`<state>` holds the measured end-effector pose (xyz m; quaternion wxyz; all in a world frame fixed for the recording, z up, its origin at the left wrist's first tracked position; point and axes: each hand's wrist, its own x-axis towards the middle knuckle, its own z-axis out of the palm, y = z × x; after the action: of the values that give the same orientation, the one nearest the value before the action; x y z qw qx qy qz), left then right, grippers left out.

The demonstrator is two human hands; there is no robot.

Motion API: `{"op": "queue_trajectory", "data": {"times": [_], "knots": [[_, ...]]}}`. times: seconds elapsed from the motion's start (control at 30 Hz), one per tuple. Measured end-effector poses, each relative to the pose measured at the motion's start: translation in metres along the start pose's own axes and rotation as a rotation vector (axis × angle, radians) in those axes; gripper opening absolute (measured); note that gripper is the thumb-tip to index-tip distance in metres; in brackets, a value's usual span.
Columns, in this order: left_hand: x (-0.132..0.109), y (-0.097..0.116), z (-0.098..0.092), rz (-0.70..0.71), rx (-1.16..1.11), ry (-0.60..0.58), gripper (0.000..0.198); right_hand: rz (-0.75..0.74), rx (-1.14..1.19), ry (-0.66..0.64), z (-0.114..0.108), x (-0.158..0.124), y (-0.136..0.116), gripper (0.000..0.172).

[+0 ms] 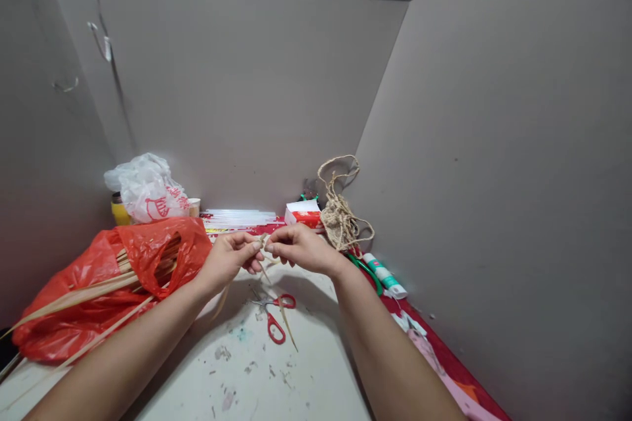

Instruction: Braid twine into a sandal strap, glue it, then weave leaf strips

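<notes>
My left hand [237, 253] and my right hand [296, 247] meet over the table, fingertips pinched close together. Between them is a small bit of pale, straw-like strip [284, 316], whose loose end hangs down past the scissors. The part at my fingertips is too small to make out in detail. Below my hands lie scissors with red handles [275, 329], on the white tabletop. A red plastic bag [93, 256] holding several long straw-coloured strips sits left of my left hand. Right of my right hand is a heap of braided rope [340, 223].
At the back stand a white plastic bag [151, 187], a yellow jar [120, 210], a paper cup [194, 206], clear sticks [239, 218] and a red-and-white box [303, 214]. A white-and-green tube [385, 275] lies at right. Grey panels [237, 85] enclose the table.
</notes>
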<state>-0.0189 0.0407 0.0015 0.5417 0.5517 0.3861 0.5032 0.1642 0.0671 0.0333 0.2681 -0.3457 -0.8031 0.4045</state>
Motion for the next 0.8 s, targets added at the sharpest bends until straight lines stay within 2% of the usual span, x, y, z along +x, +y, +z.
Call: {"op": "queue_trajectory", "data": {"times": [0.1,0.2,0.3,0.37,0.6,0.73,0.8], "knots": [[0.0,-0.004,0.002,0.074,0.158,0.108,0.022,-0.048,-0.098,0.034,0.006,0.0,-0.005,0.016],[-0.002,-0.007,0.001,0.211,0.433,0.166,0.02,-0.098,-0.305,0.06,0.011,-0.002,-0.013,0.019],[-0.004,-0.009,-0.001,0.332,0.778,0.151,0.021,-0.095,-0.531,0.084,0.015,-0.004,-0.019,0.022],[-0.004,-0.009,-0.002,0.31,0.9,0.103,0.021,-0.07,-0.582,0.091,0.017,-0.005,-0.021,0.021],[-0.001,-0.015,-0.003,0.145,0.839,-0.072,0.018,-0.023,-0.585,0.06,0.019,-0.004,-0.02,0.017],[-0.002,-0.016,-0.004,0.001,0.736,-0.205,0.018,-0.011,-0.475,0.015,0.017,-0.004,-0.017,0.015],[-0.003,-0.013,-0.006,-0.089,0.598,-0.305,0.019,-0.015,-0.38,-0.021,0.014,-0.003,-0.013,0.013]]}}
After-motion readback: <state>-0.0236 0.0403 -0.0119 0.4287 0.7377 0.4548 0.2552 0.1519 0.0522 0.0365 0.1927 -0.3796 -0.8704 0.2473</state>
